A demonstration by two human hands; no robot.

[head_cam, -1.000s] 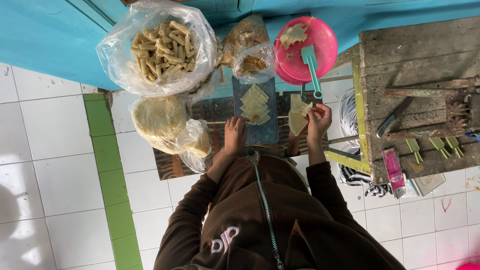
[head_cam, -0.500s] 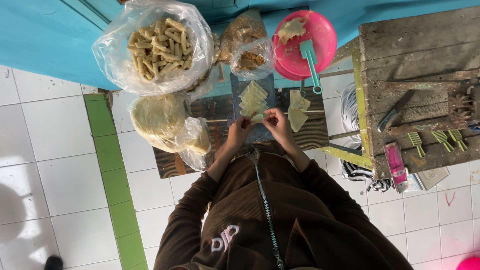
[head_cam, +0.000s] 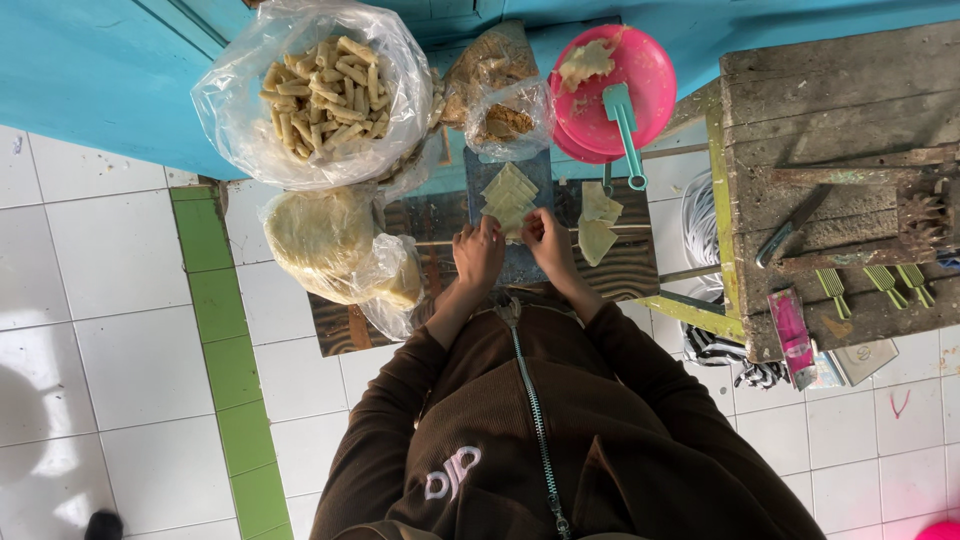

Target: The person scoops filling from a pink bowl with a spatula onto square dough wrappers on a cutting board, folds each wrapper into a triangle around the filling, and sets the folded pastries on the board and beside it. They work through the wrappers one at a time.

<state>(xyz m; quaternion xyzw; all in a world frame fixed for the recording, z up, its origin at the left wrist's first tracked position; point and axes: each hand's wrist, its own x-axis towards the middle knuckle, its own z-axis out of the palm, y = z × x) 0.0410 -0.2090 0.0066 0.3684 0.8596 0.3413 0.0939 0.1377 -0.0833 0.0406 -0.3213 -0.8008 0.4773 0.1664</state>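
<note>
Turquoise wall and white floor tiles frame a low, dark wooden bench (head_cam: 620,270) at which a person in a brown zipped top works. Largest on it is the clear plastic bag of rolled, stick-shaped snacks (head_cam: 320,90) at the bench's far left corner; just nearer lies a second bag of flat, pale dough sheets (head_cam: 320,245) along the left edge. A round pink basin (head_cam: 655,85) sits at the far right corner with a lump of filling and a teal spatula (head_cam: 625,130) resting across its rim. Between these, at the far edge, stands a smaller bag of brownish crumbs (head_cam: 505,120).

At the bench's middle, a fanned pile of pale wrappers (head_cam: 508,195) lies on a dark cutting board (head_cam: 525,265), and two loose wrappers (head_cam: 598,225) lie just beside it toward the right edge.

A second ago the right hand (head_cam: 550,245) was out over those loose wrappers; it has since come back to the middle, and now both it and the left hand (head_cam: 478,255) are drawn together at the near end of the pile. Each grip looks closed, fingertips pinching one small wrapper piece (head_cam: 515,232) between them, though the hands hide most of it. That reads as a sheet taken up and now being folded or rolled at the board.
</note>
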